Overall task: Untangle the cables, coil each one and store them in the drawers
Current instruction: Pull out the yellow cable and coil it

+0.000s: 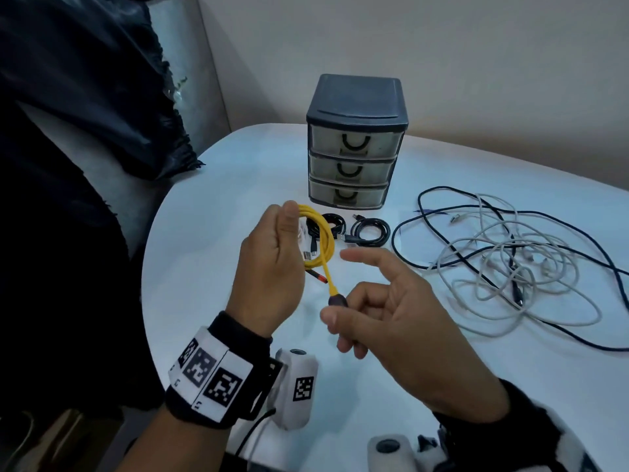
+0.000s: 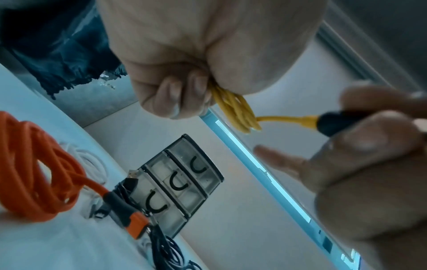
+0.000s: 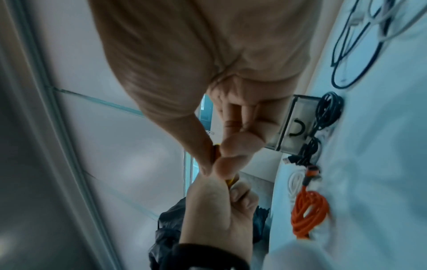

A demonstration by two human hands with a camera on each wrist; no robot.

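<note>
Head view. Step in hand, by judgement: coiling the yellow cable (image 1: 323, 240), nearly finished. The left hand (image 1: 269, 267) is closed round the gathered loops, held above the table (image 1: 211, 301) in front of the drawer unit (image 1: 354, 141). The right hand (image 1: 391, 311) pinches the dark plug (image 1: 337, 300) on the free tail, thumb against curled fingers, index finger extended and touching nothing. The plug hangs just below the coil, nearer the person than the drawer unit. All three drawers look closed. Coiled black cables (image 1: 369, 231) lie just in front of the drawer unit; a loose tangle of white and dark cables (image 1: 510, 264) lies to its right, not yet sorted.

Left wrist view. Fingers (image 2: 175, 95) curl tight on the yellow loops, which emerge beside the palm. The short tail runs straight to the plug in the right hand. An orange coil (image 2: 39, 175) rests on the table in front of the drawer unit, apart from both hands.

Right wrist view. The pinch is confirmed; the plug itself is mostly hidden behind the fingertips. The orange coil and a white coil (image 3: 297, 180) lie in front of the drawer unit.

Next move, judged: tuck or wrap the tail into the coil, then free one hand to pull a drawer open. Risk: loops springing apart if the left grip eases.
</note>
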